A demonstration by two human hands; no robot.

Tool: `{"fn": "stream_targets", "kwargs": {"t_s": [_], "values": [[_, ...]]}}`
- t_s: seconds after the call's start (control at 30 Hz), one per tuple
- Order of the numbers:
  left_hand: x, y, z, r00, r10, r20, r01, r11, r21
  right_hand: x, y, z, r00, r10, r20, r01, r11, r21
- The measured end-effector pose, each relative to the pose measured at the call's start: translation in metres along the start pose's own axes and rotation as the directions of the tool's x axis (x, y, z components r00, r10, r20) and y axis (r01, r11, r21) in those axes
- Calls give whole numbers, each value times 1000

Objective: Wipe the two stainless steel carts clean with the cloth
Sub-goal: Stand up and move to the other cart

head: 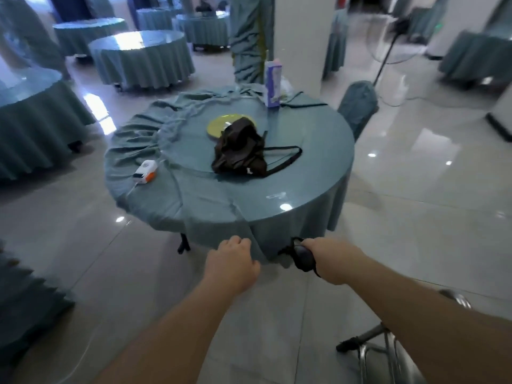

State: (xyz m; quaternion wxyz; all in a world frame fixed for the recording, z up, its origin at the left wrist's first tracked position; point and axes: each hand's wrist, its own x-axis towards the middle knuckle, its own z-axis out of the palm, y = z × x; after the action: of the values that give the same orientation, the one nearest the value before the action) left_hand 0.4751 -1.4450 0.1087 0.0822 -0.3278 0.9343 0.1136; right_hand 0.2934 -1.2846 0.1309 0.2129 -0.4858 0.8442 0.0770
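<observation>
Both my arms reach forward toward a round table. My right hand (329, 254) is closed on a small dark bundle (302, 259) that looks like a cloth, held in front of the hanging tablecloth hem. My left hand (234, 259) is curled into a loose fist just left of it, and nothing shows in its fingers. Part of a stainless steel cart (393, 353) shows at the bottom right under my right forearm, with a shiny rail end (457, 297) above it. Most of the cart is out of frame.
The round table (304, 189) with a teal cloth stands straight ahead. It carries a brown bag (238, 151), a yellow-green plate (221, 123), a white-and-orange device (145, 171) and a purple carton (273, 84). A covered chair (357, 106) and a white pillar (299, 37) are behind, with more covered tables to the left.
</observation>
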Motion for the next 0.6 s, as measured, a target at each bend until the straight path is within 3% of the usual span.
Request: {"fn": "stream_targets", "kwargs": {"t_s": [0.33,0.6], "values": [[165,111,-10,948,301,102,-308,950,58,46,143,-16,948,315,55,-319,928,194],[292,239,-33,928,354,112,-362,930,62,93,302,-55,903,425,60,-422,853,308]]}}
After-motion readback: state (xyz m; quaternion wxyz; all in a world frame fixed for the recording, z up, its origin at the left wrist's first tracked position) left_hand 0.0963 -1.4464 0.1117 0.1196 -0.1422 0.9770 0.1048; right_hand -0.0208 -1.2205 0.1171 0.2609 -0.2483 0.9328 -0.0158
